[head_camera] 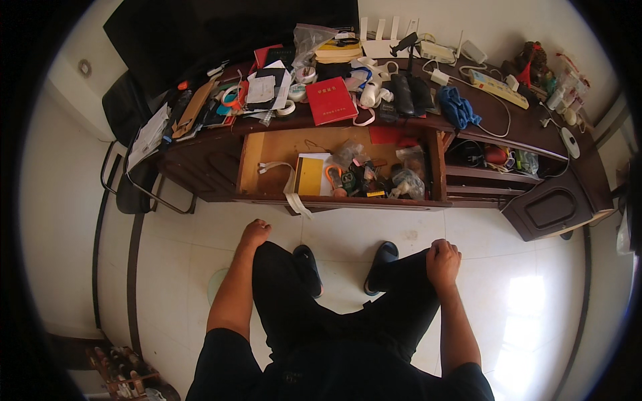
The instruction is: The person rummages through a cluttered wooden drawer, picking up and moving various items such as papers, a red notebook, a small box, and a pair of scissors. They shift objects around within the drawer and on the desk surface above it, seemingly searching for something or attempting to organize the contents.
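My left hand (257, 232) rests at my left knee with its fingers curled in, and nothing shows in it. On my right knee lies my right hand (444, 255), also loosely curled with no object visible. Ahead of both knees an open wooden drawer (271, 143) sticks out of a dark cabinet. Inside are a yellow booklet (309, 176), orange-handled scissors (333, 175), clear plastic bags (409, 183) and small clutter. A white strap (292, 188) hangs over the drawer's front edge. Above it, a red certificate folder (332, 101) lies on the cabinet top.
The cabinet top carries tape rolls (286, 108), papers (268, 87), a blue cloth (457, 108), a power strip (499, 89) and a white router (386, 48). A cabinet door (549, 205) hangs open at right. A black chair (133, 188) stands left; a filled rack (125, 373) sits lower left.
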`<control>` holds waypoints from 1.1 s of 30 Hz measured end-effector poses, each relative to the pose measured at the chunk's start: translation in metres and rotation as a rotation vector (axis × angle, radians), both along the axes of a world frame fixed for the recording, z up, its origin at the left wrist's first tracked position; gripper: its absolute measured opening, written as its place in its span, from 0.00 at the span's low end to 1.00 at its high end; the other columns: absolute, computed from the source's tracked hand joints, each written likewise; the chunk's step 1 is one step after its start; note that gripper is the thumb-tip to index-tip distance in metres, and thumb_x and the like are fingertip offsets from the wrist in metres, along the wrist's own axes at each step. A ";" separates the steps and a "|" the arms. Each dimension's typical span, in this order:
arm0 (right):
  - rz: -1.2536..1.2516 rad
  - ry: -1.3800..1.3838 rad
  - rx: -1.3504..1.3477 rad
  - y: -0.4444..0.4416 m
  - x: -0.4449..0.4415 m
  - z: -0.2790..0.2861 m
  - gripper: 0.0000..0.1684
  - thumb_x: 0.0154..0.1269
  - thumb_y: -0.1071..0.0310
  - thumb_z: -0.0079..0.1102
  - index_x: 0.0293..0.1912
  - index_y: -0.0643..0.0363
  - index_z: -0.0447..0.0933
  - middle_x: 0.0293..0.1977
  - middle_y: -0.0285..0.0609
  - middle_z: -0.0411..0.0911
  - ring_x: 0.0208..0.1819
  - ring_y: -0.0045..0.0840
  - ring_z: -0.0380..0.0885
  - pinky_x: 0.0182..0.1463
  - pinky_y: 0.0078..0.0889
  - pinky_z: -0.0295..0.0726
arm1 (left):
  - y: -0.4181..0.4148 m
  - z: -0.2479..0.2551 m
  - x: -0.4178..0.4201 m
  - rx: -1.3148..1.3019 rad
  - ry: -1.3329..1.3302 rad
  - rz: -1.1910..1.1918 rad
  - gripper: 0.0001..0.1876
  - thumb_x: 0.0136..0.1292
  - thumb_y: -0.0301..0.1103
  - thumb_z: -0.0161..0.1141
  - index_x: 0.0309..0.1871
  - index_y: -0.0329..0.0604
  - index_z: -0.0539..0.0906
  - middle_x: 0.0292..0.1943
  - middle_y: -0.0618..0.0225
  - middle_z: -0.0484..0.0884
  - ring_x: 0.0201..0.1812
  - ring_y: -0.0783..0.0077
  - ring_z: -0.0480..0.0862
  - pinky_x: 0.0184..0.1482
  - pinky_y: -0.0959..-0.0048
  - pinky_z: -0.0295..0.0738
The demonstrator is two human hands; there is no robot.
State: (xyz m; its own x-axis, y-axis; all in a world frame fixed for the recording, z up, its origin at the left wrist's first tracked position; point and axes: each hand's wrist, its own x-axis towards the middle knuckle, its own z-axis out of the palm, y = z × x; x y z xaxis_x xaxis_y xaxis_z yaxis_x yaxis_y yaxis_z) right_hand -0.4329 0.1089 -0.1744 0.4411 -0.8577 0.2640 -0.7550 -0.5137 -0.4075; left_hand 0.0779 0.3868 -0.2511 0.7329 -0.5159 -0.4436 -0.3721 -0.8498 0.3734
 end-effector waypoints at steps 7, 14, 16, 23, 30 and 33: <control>0.010 0.005 -0.024 0.002 -0.001 -0.001 0.03 0.63 0.69 0.61 0.38 0.54 0.80 0.34 0.43 0.84 0.41 0.44 0.81 0.48 0.51 0.75 | 0.018 0.001 0.001 -0.020 -0.115 -0.122 0.22 0.72 0.47 0.56 0.53 0.37 0.84 0.48 0.55 0.87 0.52 0.54 0.85 0.58 0.63 0.78; -0.027 0.020 -0.008 0.002 -0.003 -0.007 0.03 0.63 0.68 0.61 0.38 0.53 0.80 0.35 0.43 0.85 0.43 0.43 0.81 0.50 0.50 0.75 | 0.014 0.020 -0.005 0.062 0.019 -0.179 0.26 0.76 0.50 0.46 0.58 0.37 0.84 0.64 0.47 0.80 0.67 0.48 0.76 0.70 0.59 0.70; -0.033 0.021 -0.011 0.004 -0.003 -0.008 0.03 0.63 0.68 0.61 0.37 0.52 0.80 0.35 0.42 0.85 0.44 0.43 0.81 0.51 0.50 0.75 | 0.015 0.020 -0.009 0.043 0.023 -0.175 0.26 0.76 0.50 0.46 0.58 0.37 0.84 0.65 0.47 0.79 0.67 0.47 0.76 0.70 0.59 0.70; -0.040 0.048 -0.034 0.004 -0.007 -0.012 0.04 0.63 0.68 0.59 0.37 0.53 0.80 0.37 0.42 0.85 0.45 0.44 0.81 0.52 0.51 0.75 | 0.011 0.030 -0.023 0.020 0.013 -0.181 0.26 0.76 0.50 0.46 0.62 0.39 0.82 0.67 0.50 0.77 0.69 0.48 0.75 0.71 0.59 0.69; -0.012 0.032 -0.056 0.010 -0.004 -0.008 0.03 0.63 0.68 0.60 0.37 0.52 0.80 0.37 0.41 0.85 0.45 0.43 0.81 0.51 0.51 0.75 | 0.026 0.036 -0.027 -0.012 -0.048 -0.200 0.26 0.77 0.50 0.45 0.62 0.41 0.81 0.66 0.51 0.78 0.68 0.48 0.75 0.71 0.59 0.69; -0.017 0.046 -0.072 0.011 -0.005 -0.009 0.02 0.64 0.68 0.60 0.38 0.52 0.79 0.36 0.40 0.85 0.45 0.43 0.81 0.51 0.51 0.75 | 0.028 0.041 -0.037 -0.069 -0.023 -0.122 0.25 0.77 0.51 0.46 0.61 0.41 0.82 0.65 0.52 0.79 0.67 0.49 0.76 0.70 0.59 0.70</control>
